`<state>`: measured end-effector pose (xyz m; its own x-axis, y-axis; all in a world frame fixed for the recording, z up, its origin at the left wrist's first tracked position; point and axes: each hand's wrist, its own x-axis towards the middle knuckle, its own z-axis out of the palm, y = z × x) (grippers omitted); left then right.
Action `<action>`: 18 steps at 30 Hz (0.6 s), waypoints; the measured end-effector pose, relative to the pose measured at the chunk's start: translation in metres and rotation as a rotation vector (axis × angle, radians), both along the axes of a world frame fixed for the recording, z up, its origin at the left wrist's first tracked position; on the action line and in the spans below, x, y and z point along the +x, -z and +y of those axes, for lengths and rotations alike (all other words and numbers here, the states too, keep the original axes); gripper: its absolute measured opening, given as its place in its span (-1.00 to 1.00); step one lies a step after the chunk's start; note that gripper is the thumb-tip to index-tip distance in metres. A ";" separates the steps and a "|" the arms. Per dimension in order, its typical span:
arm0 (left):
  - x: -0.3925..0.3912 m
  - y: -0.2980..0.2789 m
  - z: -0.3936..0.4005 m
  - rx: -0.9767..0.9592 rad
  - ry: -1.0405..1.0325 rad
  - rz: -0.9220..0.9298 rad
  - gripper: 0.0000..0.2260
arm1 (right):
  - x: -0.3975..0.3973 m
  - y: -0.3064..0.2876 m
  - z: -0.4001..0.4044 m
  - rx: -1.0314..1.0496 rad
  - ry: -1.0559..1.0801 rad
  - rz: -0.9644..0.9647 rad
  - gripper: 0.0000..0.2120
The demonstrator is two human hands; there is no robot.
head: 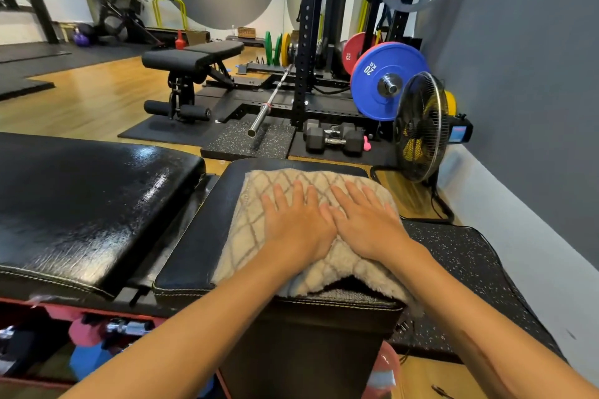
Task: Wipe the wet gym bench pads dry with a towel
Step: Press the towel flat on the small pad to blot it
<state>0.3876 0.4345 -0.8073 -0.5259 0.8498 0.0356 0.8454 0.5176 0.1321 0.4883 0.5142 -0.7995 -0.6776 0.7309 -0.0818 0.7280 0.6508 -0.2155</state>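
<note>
A beige towel [256, 230] with a grey diamond pattern lies spread over the small black seat pad [201, 236] in front of me. My left hand [296, 223] and my right hand [366, 225] press flat on the towel side by side, fingers straight, thumbs touching. The towel's right edge hangs over the pad's side. To the left, the long black back pad [84, 204] glistens with wet droplets and streaks.
A standing fan [421, 126] is close on the right by the grey wall. Dumbbells [334, 138], a barbell [272, 100], a power rack [306, 42] and a blue plate [385, 79] lie beyond. Another bench [191, 61] stands further back. Speckled mat [460, 269] at right.
</note>
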 end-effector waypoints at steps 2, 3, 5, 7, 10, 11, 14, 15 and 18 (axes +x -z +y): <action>-0.011 0.000 0.013 -0.003 0.037 -0.015 -0.48 | -0.008 0.000 0.011 -0.012 0.022 0.002 -0.45; -0.018 0.000 0.019 0.004 0.055 -0.033 -0.48 | -0.013 -0.001 0.016 -0.019 0.032 -0.002 -0.45; -0.034 0.000 0.031 0.017 0.083 -0.073 -0.49 | -0.025 -0.004 0.026 -0.027 0.052 -0.021 -0.44; -0.053 0.000 0.042 0.021 0.095 -0.084 -0.49 | -0.041 -0.006 0.034 -0.021 0.072 -0.043 -0.43; -0.075 0.002 0.053 0.031 0.079 -0.088 -0.50 | -0.065 -0.008 0.043 -0.019 0.079 -0.090 -0.41; -0.081 0.003 0.054 0.039 0.065 -0.084 -0.50 | -0.073 -0.009 0.047 -0.019 0.071 -0.115 -0.41; -0.098 0.002 0.055 0.063 0.016 -0.082 -0.50 | -0.095 -0.013 0.051 -0.032 0.049 -0.149 -0.41; -0.104 0.002 0.055 0.064 0.006 -0.088 -0.50 | -0.101 -0.014 0.050 -0.032 0.050 -0.146 -0.41; -0.125 0.004 0.048 0.061 -0.001 -0.117 -0.50 | -0.116 -0.012 0.042 -0.025 0.043 -0.126 -0.39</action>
<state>0.2628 0.4826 -0.8118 -0.5299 0.8476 0.0258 0.8221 0.5061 0.2607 0.3720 0.5564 -0.7879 -0.6287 0.7557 -0.1832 0.7776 0.6138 -0.1365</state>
